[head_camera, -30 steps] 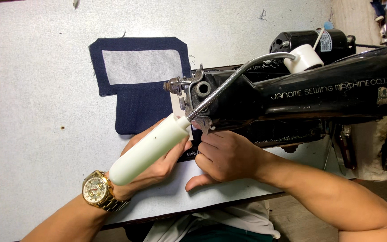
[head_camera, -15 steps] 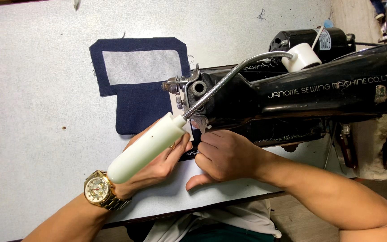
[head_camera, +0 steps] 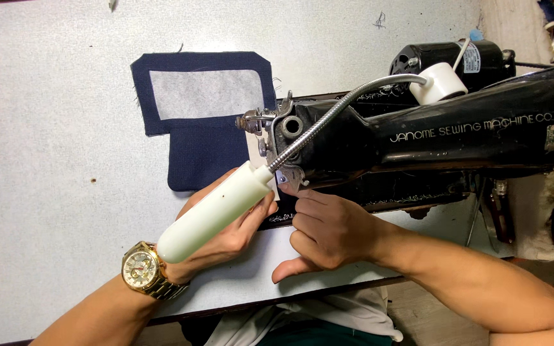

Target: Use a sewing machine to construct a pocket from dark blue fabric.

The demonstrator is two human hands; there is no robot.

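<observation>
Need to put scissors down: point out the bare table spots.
Bare table lies left of the navy fabric piece, and above it toward the far edge. Crowded: beside the sewing machine, where the left hand, right hand and white lamp gather.

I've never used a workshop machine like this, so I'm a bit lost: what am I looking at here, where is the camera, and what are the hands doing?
The picture comes from a camera worn on the person's head, looking straight down at a grey-white table. The big black object on the right is a sewing machine, seen from above. The white tube on a bendy metal neck looks like the machine's small work lamp; it hangs over the hands and is not clearly held.

The left hand, with a gold wristwatch, and the right hand sit close together at the needle end of the machine. Their fingertips are hidden under the lamp and the machine head, so I cannot tell what they grip.

Beyond them lies a dark blue fabric piece with a pale rectangular patch on it.
</observation>
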